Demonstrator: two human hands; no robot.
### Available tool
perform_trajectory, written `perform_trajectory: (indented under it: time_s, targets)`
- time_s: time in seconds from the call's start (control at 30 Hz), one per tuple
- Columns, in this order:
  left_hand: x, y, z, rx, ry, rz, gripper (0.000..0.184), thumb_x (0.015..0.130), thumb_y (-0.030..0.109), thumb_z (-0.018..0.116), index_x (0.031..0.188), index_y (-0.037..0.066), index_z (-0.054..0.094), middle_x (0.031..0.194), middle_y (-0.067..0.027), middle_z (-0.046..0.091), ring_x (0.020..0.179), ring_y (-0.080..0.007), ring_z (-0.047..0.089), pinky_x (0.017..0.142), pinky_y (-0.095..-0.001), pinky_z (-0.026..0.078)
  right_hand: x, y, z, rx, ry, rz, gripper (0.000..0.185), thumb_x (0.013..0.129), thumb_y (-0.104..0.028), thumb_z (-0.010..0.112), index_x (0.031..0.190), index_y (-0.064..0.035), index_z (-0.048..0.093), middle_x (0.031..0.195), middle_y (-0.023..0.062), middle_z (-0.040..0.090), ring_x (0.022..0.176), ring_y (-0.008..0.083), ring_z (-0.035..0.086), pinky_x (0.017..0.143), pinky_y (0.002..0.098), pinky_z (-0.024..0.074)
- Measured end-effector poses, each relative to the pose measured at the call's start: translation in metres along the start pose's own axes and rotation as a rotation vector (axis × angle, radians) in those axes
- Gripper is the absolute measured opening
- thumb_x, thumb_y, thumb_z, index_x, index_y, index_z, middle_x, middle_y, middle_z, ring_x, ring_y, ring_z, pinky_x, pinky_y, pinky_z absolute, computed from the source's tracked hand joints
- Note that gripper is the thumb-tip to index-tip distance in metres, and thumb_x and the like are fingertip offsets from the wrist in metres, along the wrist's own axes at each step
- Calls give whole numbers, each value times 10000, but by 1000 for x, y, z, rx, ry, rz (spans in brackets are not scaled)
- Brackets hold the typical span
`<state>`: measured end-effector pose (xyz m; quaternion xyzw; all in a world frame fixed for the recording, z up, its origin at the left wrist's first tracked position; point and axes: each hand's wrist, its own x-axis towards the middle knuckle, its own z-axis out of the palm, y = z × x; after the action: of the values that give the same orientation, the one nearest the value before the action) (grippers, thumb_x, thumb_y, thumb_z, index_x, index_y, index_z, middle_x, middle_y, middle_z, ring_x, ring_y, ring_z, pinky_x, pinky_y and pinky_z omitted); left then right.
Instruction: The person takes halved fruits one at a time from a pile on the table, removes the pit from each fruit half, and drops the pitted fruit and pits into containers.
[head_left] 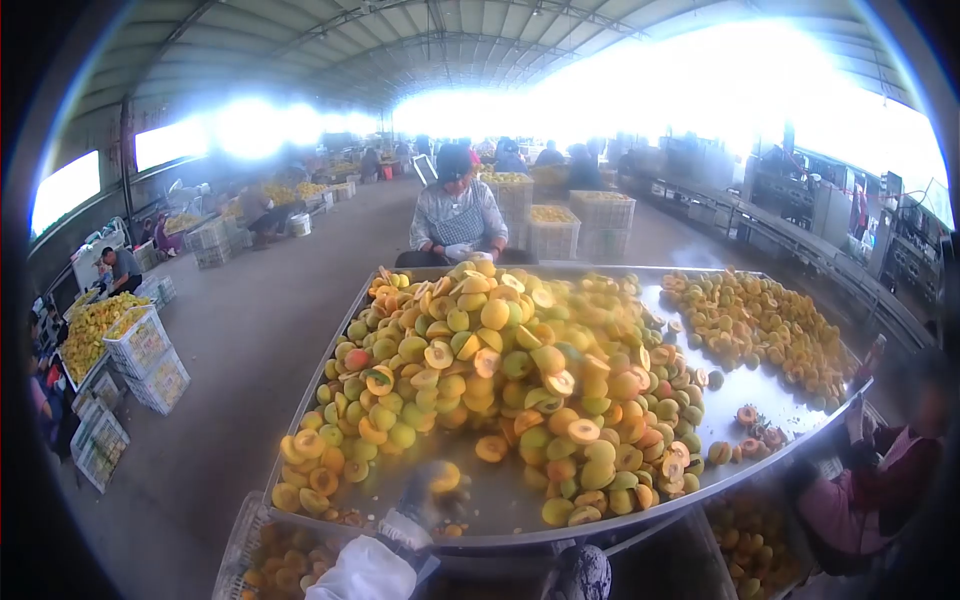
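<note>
A big heap of halved yellow peaches (520,350) covers the metal table (500,500) in front of me. Some halves lie cut side up and show reddish hollows. At the table's near edge is my left hand (412,508), gloved in grey below a white sleeve, blurred by motion. A blurred peach half (446,476) sits at its fingertips, and the fingers appear closed on it. At the bottom edge, a dark rounded shape with pale patches (580,572) seems to be my right hand in a glove. Its fingers are hidden, so any hold cannot be made out.
Across the table sits a gloved co-worker (460,215); another person (890,470) is at the right edge. A second peach pile (765,330) covers the table's right side. Below the near edge stands a crate of fruit (240,550). Stacked crates (150,360) stand left.
</note>
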<state>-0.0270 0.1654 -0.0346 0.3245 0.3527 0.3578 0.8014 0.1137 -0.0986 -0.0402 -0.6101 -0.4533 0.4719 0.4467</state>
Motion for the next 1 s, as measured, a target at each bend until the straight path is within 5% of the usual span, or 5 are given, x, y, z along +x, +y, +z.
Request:
perform_trajectory:
  time_s: [0.13, 0.2, 0.83, 0.9, 1.0]
  targets:
    - [-57, 2, 11, -185, 13, 13, 646, 894, 653, 529, 1240, 110, 576, 934, -145, 669, 715, -319, 652, 599, -445, 538, -11, 16, 29, -97, -11, -93, 510, 997, -503, 481, 1242, -82, 629, 1053, 206, 713, 987, 364, 676, 891, 459, 501]
    - [-82, 5, 31, -120, 144, 88, 582, 948, 642, 439, 1186, 131, 582, 863, -116, 633, 586, -243, 585, 478, -383, 491, -4, -8, 12, -115, -197, -7, 389, 1010, -199, 514, 1353, -18, 530, 1251, 196, 626, 1144, 310, 619, 982, 359, 475]
    - [-136, -56, 57, -336, 179, 32, 411, 936, 349, 609, 1119, -19, 607, 883, -180, 657, 750, -277, 656, 678, -380, 576, 25, -12, 45, -32, 45, -73, 419, 1052, -358, 450, 1209, -8, 618, 969, 147, 677, 904, 197, 625, 816, 317, 486]
    - [-133, -83, 75, -13, 279, 377, 399, 940, 344, 606, 1104, -20, 613, 879, -173, 658, 747, -270, 655, 692, -373, 576, 25, -6, 49, -143, 36, -221, 413, 980, -202, 485, 1369, -69, 448, 1162, 288, 616, 795, 461, 630, 649, 551, 515]
    - [-135, -84, 82, 229, 313, 630, 385, 949, 345, 590, 1073, -18, 624, 868, -159, 658, 737, -255, 649, 699, -355, 568, 21, -13, 44, -210, 35, -130, 445, 1004, -233, 442, 1413, -60, 410, 1149, 297, 616, 829, 475, 627, 735, 531, 515]
